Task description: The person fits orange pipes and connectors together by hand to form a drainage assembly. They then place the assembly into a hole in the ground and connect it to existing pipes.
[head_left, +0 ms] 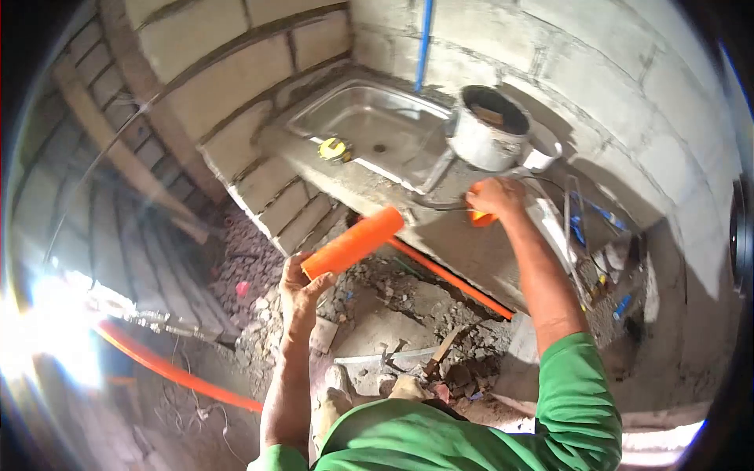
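My left hand is wrapped around the lower end of a thick orange pipe, which I hold tilted in the air in front of me, its far end rising up and to the right towards the edge of the grey surface. My right hand is drawn in around a short orange piece over that same surface, just below the white bucket; my fingers cover much of the piece, so I cannot tell its full shape. A dark cable runs across near this hand. Behind the bucket stands the block wall, and to its left a steel sink is set into the surface, with a yellow tape measure beside its near rim. A blue pipe goes up the wall beyond the sink. Under the near edge of the surface, a long orange tube slopes down to the right above broken rubble. Off to my lower left lies another orange length, and my green sleeve shows on the right.
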Tool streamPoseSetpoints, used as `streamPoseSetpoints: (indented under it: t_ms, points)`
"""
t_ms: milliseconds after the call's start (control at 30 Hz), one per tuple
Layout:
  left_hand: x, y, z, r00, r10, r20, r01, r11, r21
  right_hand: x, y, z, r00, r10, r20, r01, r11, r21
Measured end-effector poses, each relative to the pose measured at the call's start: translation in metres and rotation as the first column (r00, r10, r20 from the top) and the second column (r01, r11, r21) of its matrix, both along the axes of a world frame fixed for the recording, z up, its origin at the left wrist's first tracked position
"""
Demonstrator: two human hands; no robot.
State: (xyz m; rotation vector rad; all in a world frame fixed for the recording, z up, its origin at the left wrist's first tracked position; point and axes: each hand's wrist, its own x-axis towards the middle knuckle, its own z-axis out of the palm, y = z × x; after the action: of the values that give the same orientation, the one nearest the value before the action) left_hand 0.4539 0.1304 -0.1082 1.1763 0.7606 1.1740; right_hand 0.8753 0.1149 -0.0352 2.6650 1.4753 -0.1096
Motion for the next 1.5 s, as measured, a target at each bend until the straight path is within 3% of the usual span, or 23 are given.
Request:
streamPoseSetpoints:
  t_ms: [133,233,300,333,367,433,500,533,600,633,667,767,800,900,1000,1033,1100,1167,1200,1300,1367,1467,1500]
  points:
    - [-0.024,-0.036,0.017,0.996,0.079,-0.041,-0.078,0.996,0.038,-0.008,-0.003,-0.004,0.998,0.054,-0.027,-0.054,0.999,-0.006]
    - [-0.030,-0.050,0.026,0.989,0.065,-0.133,-0.060,0.997,0.043,-0.015,-0.017,-0.011,0.997,-0.071,0.012,0.071,0.997,0.024]
    - [-0.037,-0.046,0.008,0.998,0.055,0.027,-0.055,0.998,-0.020,-0.011,-0.024,-0.028,0.994,-0.104,-0.047,0.114,0.915,0.388]
    - [-0.043,-0.042,0.008,0.997,0.066,0.035,-0.066,0.998,-0.013,-0.001,-0.025,-0.035,0.995,-0.092,-0.040,0.101,0.913,0.396]
    - [-0.050,-0.038,0.008,0.985,0.083,0.154,-0.063,0.990,-0.127,0.013,-0.026,-0.044,0.978,-0.108,-0.180,0.193,0.797,0.572]
    - [-0.064,-0.031,0.011,0.946,0.136,0.293,-0.043,0.952,-0.303,0.034,-0.031,-0.050,0.900,0.074,-0.430,0.330,0.528,0.782]
    - [-0.082,-0.019,0.004,0.926,0.180,0.331,-0.072,0.947,-0.314,0.025,-0.044,-0.041,0.832,0.298,-0.468,0.378,0.313,0.871]
    - [-0.089,-0.013,0.002,0.911,0.198,0.363,-0.073,0.941,-0.329,0.005,-0.051,-0.024,0.827,0.283,-0.486,0.401,0.311,0.862]
    - [-0.101,0.001,-0.006,0.889,0.237,0.392,-0.077,0.921,-0.382,0.015,-0.048,-0.045,0.976,-0.058,-0.208,0.199,0.613,0.764]
    - [-0.105,0.005,-0.010,0.887,0.216,0.408,-0.031,0.910,-0.413,0.013,-0.051,-0.057,0.989,-0.145,-0.017,0.119,0.738,0.664]
    - [-0.108,0.010,-0.012,0.882,0.198,0.429,0.011,0.900,-0.437,0.009,-0.052,-0.070,0.991,-0.104,0.086,0.022,0.752,0.659]
    - [-0.118,0.011,-0.026,0.875,0.228,0.427,0.005,0.877,-0.480,-0.024,-0.044,-0.050,0.973,-0.180,0.146,0.069,0.828,0.557]
    - [-0.123,0.004,-0.028,0.889,0.184,0.420,0.036,0.885,-0.464,-0.032,-0.044,-0.032,0.978,-0.197,0.070,0.153,0.902,0.405]
    - [-0.132,-0.018,-0.008,0.968,0.128,0.215,-0.013,0.885,-0.465,-0.016,-0.040,-0.028,0.978,-0.210,-0.013,0.209,0.962,0.178]
    - [-0.158,-0.040,-0.018,0.994,-0.105,0.026,0.107,0.920,-0.377,-0.016,-0.041,-0.026,0.970,-0.182,-0.160,0.207,0.965,0.160]
    - [-0.157,-0.052,-0.017,0.992,-0.059,0.115,0.093,0.944,-0.318,0.003,-0.041,-0.046,0.954,-0.170,-0.249,0.258,0.889,0.379]
    - [-0.154,-0.077,0.004,0.939,-0.026,0.342,0.134,0.946,-0.296,0.009,-0.041,-0.060,0.864,0.097,-0.495,0.335,0.622,0.707]
    - [-0.160,-0.092,0.002,0.932,-0.107,0.347,0.216,0.932,-0.291,0.001,-0.050,-0.060,0.729,0.422,-0.539,0.412,0.358,0.838]
    - [-0.161,-0.099,0.000,0.912,-0.207,0.354,0.314,0.909,-0.276,-0.023,-0.056,-0.047,0.748,0.399,-0.531,0.447,0.290,0.846]
    - [-0.158,-0.108,-0.003,0.894,-0.259,0.366,0.412,0.796,-0.444,-0.046,-0.073,-0.020,0.803,0.395,-0.447,0.336,0.320,0.886]
    - [-0.157,-0.102,-0.005,0.897,-0.246,0.369,0.410,0.777,-0.478,-0.070,-0.078,-0.006,0.824,0.461,-0.329,0.234,0.252,0.939]
    - [-0.153,-0.073,0.016,0.973,-0.226,-0.055,0.202,0.939,-0.279,-0.138,-0.104,0.036,0.697,0.628,-0.347,0.204,0.290,0.935]
    - [-0.151,-0.063,0.021,0.957,-0.239,-0.161,0.208,0.960,-0.189,-0.146,-0.112,0.031,0.686,0.615,-0.390,0.176,0.379,0.908]
